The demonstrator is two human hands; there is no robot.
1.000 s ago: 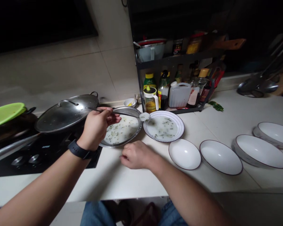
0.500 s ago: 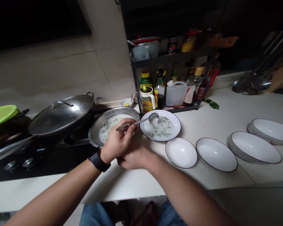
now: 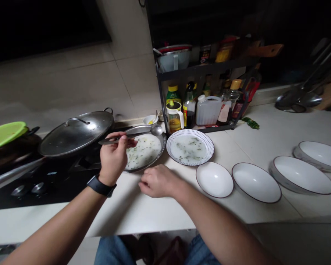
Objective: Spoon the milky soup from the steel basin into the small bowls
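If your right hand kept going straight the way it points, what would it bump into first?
Probably the near rim of the basin, just ahead of the right hand, though its height above the counter is unclear.

From here I make this out to be a kitchen: a lidded pan [image 3: 77, 134] sits over a black stovetop [image 3: 55, 184], a rack [image 3: 201, 69] holds sauce bottles [image 3: 189, 106], and white bowls [image 3: 214, 179] stand on the tiled table [image 3: 237, 147] beside a patterned plate [image 3: 190, 147].
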